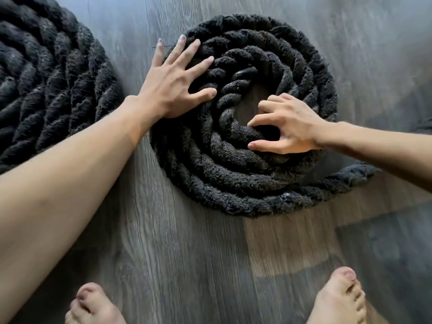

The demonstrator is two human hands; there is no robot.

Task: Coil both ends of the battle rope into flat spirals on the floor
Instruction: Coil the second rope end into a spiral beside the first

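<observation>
A thick, fuzzy black battle rope lies on the wood floor in two coils. The right spiral (245,178) sits at centre with several turns and a small bare gap of floor in its middle. My left hand (174,83) presses flat on its left turns, fingers spread. My right hand (287,127) hooks curled fingers around the inner rope end near the centre. The rope's tail (360,174) runs off to the right under my right forearm. A second, larger flat spiral (46,83) lies at the left edge, partly out of frame.
Grey wood-plank floor (210,253) spreads below and above the coils. My two bare feet stand at the bottom edge, the left foot (93,307) and the right foot (339,300). A narrow strip of floor separates the two coils.
</observation>
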